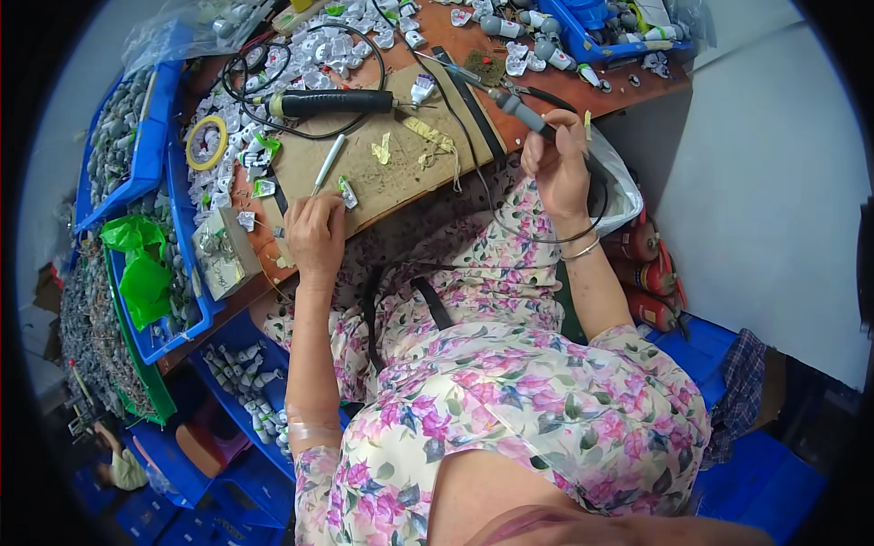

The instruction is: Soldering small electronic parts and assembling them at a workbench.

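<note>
My right hand (558, 173) is raised at the board's right, fingers closed around the dark end of a soldering iron (523, 112). Its grey handle and thin metal rod point up and left. My left hand (314, 232) rests at the near edge of the brown work board (300, 173), fingers curled down. What those fingers pinch, if anything, is hidden. Right beside the fingertips lies a small white-and-green plastic part (347, 192). A slim white pen-like stick (330, 162) reaches from the board down to the same fingers.
A black-handled tool (332, 102) with a looped cable lies across the board. White plastic pieces (337, 50) heap behind it. Blue bins of parts (155, 150) stand left, another blue bin (583, 41) far right. Red fire extinguishers (651, 273) sit below right, beside a white bag (619, 173).
</note>
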`<state>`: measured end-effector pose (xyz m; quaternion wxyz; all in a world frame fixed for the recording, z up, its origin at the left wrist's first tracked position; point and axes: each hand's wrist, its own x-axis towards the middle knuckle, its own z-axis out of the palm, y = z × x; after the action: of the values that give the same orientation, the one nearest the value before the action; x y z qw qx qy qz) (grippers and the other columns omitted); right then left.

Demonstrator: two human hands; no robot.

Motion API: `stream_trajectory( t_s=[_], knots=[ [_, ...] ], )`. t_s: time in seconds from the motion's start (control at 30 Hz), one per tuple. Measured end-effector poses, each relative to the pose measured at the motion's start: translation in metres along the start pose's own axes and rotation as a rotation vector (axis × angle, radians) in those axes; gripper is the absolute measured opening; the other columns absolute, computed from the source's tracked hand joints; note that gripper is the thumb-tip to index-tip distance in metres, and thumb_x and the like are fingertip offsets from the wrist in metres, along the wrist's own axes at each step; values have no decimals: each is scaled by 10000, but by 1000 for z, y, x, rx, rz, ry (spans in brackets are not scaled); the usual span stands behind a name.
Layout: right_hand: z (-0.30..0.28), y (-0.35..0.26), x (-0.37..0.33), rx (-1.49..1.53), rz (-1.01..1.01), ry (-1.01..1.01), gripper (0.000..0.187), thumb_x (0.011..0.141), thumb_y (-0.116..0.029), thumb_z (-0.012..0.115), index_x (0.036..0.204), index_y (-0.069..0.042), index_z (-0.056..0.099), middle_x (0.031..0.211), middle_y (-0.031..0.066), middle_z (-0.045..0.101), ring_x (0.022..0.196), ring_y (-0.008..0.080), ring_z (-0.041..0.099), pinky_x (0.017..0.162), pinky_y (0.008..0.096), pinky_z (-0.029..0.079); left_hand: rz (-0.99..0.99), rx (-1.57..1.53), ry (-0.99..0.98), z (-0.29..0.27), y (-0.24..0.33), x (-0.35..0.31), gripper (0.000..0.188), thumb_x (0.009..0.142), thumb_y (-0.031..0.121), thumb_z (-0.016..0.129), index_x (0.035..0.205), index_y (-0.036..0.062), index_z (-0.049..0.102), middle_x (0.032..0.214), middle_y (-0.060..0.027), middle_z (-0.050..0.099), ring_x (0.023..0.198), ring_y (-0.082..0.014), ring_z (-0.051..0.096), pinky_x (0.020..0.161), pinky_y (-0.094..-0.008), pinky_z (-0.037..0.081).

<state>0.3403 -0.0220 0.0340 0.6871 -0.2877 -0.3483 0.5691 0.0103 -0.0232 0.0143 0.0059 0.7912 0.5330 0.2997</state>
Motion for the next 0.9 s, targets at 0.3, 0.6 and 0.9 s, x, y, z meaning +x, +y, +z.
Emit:
stream_trajectory(
  t_s=[0.3,0.6,0.9],
  knots=[
    [-10,7,-4,87,3,6,225,937,-203,549,1098,-58,486,738,82,547,621,176,530,555,298,451,2,6,7,0,-1,0,68,792,53,673,834,70,621,907,-31,687,851,-248,606,763,-354,467],
    [-41,-9,5,-841,-280,-40,234,963,-173,532,1139,-28,584,910,86,613,813,166,612,733,298,487,18,-1,26,1,0,1,82,786,64,675,827,81,606,911,-21,683,845,-246,605,776,-361,454],
    [-51,-17,18,-1405,-511,-302,256,838,-62,665,1087,-35,613,959,132,631,864,302,621,756,370,498,19,19,5,1,4,1,67,805,40,673,856,51,631,932,-50,695,838,-256,618,765,-356,477]
  ],
)
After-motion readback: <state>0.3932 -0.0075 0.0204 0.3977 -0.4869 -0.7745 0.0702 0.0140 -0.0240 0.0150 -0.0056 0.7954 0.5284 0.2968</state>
